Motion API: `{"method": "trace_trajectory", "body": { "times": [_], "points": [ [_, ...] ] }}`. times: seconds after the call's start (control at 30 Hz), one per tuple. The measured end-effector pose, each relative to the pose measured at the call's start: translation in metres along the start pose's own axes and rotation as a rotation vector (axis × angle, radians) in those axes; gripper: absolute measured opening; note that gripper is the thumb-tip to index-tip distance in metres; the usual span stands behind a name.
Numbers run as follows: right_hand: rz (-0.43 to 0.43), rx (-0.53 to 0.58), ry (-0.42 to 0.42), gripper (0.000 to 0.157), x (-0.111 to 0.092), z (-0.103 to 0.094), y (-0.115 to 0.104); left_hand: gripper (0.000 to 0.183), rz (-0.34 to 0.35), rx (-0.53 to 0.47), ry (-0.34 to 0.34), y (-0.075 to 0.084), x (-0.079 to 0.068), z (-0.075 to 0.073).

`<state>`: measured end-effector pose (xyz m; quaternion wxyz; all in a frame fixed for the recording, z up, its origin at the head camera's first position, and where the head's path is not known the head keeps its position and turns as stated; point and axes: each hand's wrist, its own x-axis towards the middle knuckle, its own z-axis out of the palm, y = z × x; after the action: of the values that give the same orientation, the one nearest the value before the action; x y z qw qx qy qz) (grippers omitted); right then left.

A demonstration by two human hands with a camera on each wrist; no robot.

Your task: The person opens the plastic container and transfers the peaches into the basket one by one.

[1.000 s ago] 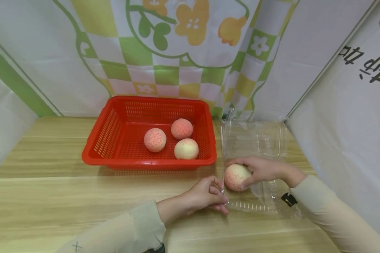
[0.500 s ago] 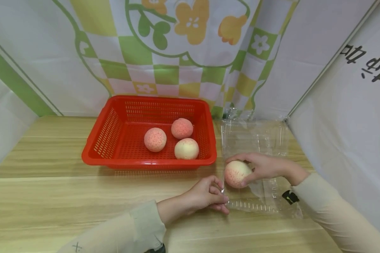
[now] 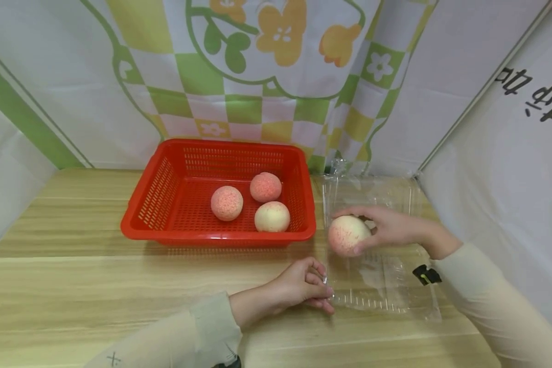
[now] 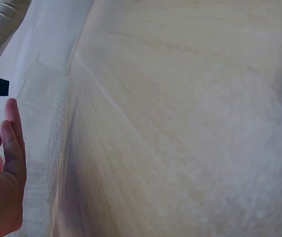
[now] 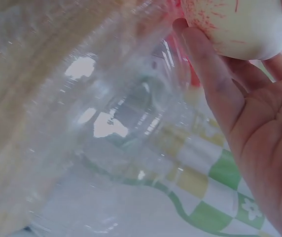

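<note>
In the head view my right hand (image 3: 391, 230) grips a cream and pink peach (image 3: 347, 237) over a clear plastic clamshell box (image 3: 372, 301). Fingers lie on the peach's far side and the thumb on its near side; the right wrist view shows the peach (image 5: 239, 24) held the same way. My left hand (image 3: 299, 287) pinches the box's near left corner between thumb and fingers. Three more peaches lie in a red plastic basket (image 3: 218, 236): two mostly pink, one mostly cream (image 3: 272, 217). The box's see-through walls are hard to make out.
The basket stands left of the box on a wooden table (image 3: 96, 296). The box's lid (image 3: 377, 191) lies folded back toward a checked, flowered curtain (image 3: 239, 107). White cloth walls (image 3: 501, 168) close off the sides.
My right hand has moved away from the box's near edge, toward its lid, with the peach in its grip. My left hand stays at the corner, and the basket peaches have not moved.
</note>
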<state>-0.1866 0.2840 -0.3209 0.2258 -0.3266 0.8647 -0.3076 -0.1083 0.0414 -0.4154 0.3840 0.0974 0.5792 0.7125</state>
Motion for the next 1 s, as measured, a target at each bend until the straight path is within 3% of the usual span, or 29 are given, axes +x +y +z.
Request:
{"method": "trace_trajectory", "body": {
  "times": [0.6, 1.0],
  "points": [
    [-0.060, -0.028, 0.119, 0.066, 0.031, -0.038, -0.028, 0.028, -0.010, -0.014, 0.021, -0.005, 0.000, 0.000],
    [-0.099, -0.012, 0.211, 0.067, 0.065, -0.043, -0.042, 0.029, -0.012, -0.011, 0.009, -0.004, -0.001, -0.001]
  ]
}}
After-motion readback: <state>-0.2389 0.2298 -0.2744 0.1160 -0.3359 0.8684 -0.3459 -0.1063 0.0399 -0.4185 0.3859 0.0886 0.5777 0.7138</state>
